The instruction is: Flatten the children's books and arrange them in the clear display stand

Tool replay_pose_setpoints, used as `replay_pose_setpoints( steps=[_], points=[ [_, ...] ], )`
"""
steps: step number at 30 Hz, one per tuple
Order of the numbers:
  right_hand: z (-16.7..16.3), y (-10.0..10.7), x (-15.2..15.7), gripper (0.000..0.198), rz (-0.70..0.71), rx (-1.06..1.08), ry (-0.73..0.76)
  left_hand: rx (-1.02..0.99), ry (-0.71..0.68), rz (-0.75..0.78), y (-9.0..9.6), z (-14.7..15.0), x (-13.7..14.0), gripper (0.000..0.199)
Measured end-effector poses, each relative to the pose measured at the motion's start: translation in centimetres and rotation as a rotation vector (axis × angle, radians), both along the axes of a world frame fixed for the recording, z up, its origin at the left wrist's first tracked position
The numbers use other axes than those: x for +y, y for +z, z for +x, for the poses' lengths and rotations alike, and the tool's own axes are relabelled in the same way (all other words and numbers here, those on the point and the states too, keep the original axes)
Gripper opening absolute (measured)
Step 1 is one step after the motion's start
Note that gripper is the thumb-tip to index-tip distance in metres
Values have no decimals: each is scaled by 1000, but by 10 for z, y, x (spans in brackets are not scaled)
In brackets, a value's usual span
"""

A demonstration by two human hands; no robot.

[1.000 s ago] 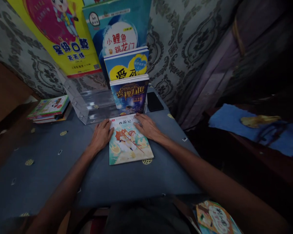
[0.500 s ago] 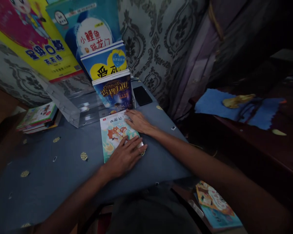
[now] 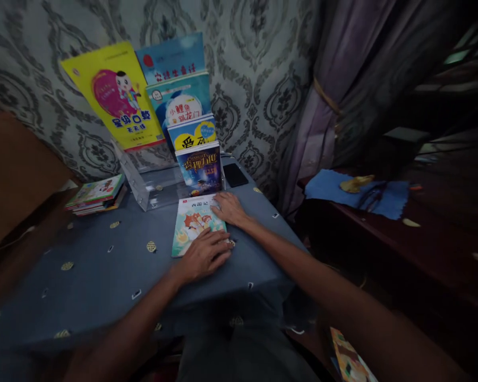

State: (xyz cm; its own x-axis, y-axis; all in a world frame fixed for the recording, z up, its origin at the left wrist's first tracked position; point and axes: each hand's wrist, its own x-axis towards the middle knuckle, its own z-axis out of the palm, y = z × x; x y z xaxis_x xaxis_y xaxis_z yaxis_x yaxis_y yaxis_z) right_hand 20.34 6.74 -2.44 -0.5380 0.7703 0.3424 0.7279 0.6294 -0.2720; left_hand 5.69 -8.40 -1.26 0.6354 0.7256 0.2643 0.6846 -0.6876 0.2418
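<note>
Left hand (image 3: 207, 252) has moved, over the past second, from the upper left edge of the white-and-green book (image 3: 194, 218) to its lower right part; the right hand (image 3: 230, 208) remains at the upper right corner. Nearest, at bottom right, part of an orange book (image 3: 348, 355) shows below table level. White-and-green book lies flat, cover up, on the table (image 3: 99, 281), just in front of the clear stand (image 3: 137, 185). Left fingers are extended, slightly apart, resting over the cover and right edge. Right fingers are extended over the corner; whether they touch one another cannot be told. Beyond, a dark blue book (image 3: 201, 171) stands in the stand's front, with a black phone (image 3: 235, 175) to its right. A stack of books (image 3: 97, 193) lies left of the stand. Farther back, a yellow book (image 3: 103, 90) leans before the patterned wall (image 3: 263, 69).
</note>
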Motion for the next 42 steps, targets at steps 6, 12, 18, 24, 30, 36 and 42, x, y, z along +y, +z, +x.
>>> replay_pose_setpoints(
  steps=[6,12,18,24,30,36,42],
  points=[
    [13,4,-53,39,28,-88,-28,-144,49,-83,14,-24,-52,30],
    [21,6,-95,28,68,-110,-21,-185,238,-41,11,-48,-73,42],
    [30,11,-114,27,64,-78,26,-112,490,54,2,-61,-60,38],
    [31,15,-119,30,68,-94,71,74,720,76,-5,-71,-40,39],
    [25,8,-104,29,85,-91,137,38,749,34,-12,-75,-35,44],
    [12,-19,-80,40,24,51,267,28,695,62,-24,-88,-16,48],
    [5,-20,-55,43,-35,40,166,38,632,-36,-15,-100,28,50]
  ],
)
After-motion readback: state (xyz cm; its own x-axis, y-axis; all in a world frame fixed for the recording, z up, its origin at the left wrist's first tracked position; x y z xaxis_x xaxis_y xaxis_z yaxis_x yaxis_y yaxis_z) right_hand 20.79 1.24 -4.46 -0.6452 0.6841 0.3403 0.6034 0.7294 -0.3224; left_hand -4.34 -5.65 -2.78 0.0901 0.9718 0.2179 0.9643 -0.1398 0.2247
